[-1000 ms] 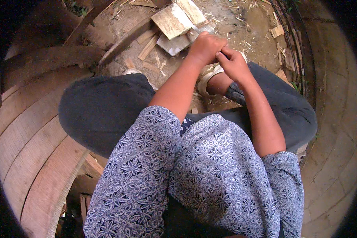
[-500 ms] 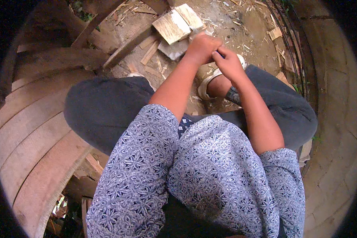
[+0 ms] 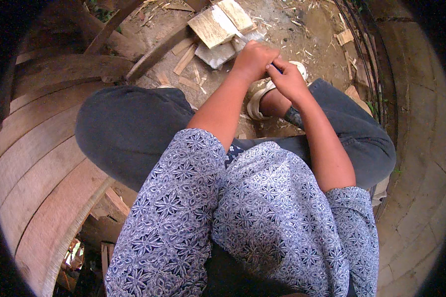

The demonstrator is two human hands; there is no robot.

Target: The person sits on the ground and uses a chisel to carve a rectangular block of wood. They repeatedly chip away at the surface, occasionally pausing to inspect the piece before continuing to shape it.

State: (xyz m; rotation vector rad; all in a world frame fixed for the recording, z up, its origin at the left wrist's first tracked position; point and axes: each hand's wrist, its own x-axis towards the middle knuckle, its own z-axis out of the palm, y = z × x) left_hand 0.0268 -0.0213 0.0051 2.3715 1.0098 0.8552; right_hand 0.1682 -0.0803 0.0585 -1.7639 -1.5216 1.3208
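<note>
Both my hands are closed, one behind the other, around a bladed tool (image 3: 241, 37) with a dark blue handle. My left hand (image 3: 255, 60) is farther forward, towards the blade. Behind it, my right hand (image 3: 287, 79) grips the handle end, where a bit of blue shows. The grey blade reaches to the pale wood block (image 3: 211, 27), beside the gap that parts it from a second wood piece (image 3: 236, 15). Under the wood lies a grey stone slab (image 3: 215, 55). My fingers hide most of the tool, so its exact kind cannot be told.
Wood chips and splinters (image 3: 185, 59) litter the dirt floor. A curved plank edge (image 3: 158, 54) runs left of the block. Wide boards (image 3: 49, 198) lie at the left. Dark cables (image 3: 369, 54) hang at the right, beside a paved strip (image 3: 421, 148). My sandalled foot (image 3: 270, 101) is near my hands.
The blade, smeared by motion before, now shows more clearly at the wood. My hands have kept nearly the same place and grip. The view has shifted slightly.
</note>
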